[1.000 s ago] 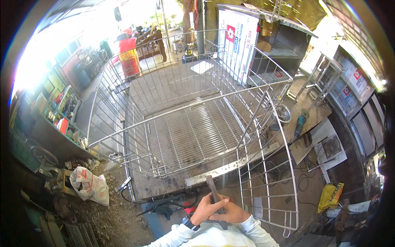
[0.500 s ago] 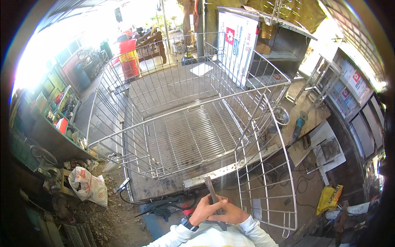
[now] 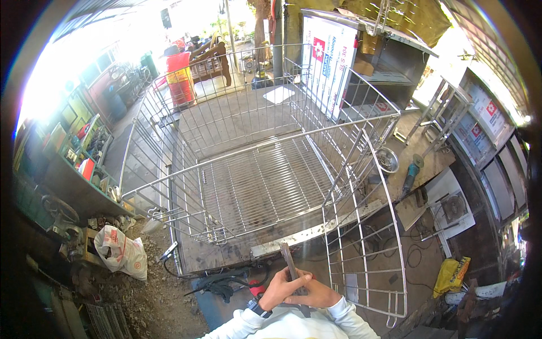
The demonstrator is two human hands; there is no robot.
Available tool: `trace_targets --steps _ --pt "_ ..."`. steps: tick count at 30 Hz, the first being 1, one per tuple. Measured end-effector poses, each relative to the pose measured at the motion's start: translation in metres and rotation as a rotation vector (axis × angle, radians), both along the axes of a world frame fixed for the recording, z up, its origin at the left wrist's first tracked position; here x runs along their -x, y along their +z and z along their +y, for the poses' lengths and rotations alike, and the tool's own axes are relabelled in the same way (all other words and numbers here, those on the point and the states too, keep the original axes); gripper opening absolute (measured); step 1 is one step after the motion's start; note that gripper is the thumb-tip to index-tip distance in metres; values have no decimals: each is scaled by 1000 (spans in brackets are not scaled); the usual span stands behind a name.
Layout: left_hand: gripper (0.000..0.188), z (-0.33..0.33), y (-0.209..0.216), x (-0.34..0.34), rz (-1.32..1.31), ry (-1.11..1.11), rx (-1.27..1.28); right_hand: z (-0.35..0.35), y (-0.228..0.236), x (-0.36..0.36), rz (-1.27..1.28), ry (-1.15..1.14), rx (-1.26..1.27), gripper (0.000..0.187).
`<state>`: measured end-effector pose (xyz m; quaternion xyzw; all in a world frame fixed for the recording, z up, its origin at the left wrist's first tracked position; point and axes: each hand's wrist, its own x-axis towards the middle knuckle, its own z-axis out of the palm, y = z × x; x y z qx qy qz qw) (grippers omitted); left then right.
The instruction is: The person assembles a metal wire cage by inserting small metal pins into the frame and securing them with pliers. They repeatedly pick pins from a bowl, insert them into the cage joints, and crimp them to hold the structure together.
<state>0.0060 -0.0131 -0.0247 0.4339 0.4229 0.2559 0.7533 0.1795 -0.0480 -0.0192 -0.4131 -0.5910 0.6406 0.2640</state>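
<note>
A narrow, dark brown flat bar (image 3: 288, 258) stands slanted in front of my body, its upper end free. My left hand (image 3: 278, 289) is closed around its middle, and my right hand (image 3: 317, 292) is closed against the bar and the left fingers. The bar's lower end shows just under the hands. Beyond them, a large metal wire cage (image 3: 254, 148) with an open top rests on the workbench (image 3: 212, 259). Its barred gate (image 3: 366, 257) swings out toward me, to the right of my hands.
An angle grinder (image 3: 412, 171) and a metal bowl (image 3: 386, 160) lie right of the cage. A metal cabinet (image 3: 333, 68) stands behind. Cables and a red-and-black tool (image 3: 257, 290) are near my left hand. A white sack (image 3: 120, 252) sits on the gravel at left, a yellow bag (image 3: 451, 276) at right.
The view has shifted very slightly. Both hands keep the same hold on the bar, and the cage has not moved.
</note>
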Motion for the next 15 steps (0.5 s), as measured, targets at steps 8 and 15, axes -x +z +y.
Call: trace_targets --steps 8,15 --pt "43 -10 -8 10 44 13 -3 -7 -7 10 72 9 -95 80" --pt "44 -7 -10 -4 10 5 -33 -7 -10 -1 7 -27 -79 82"
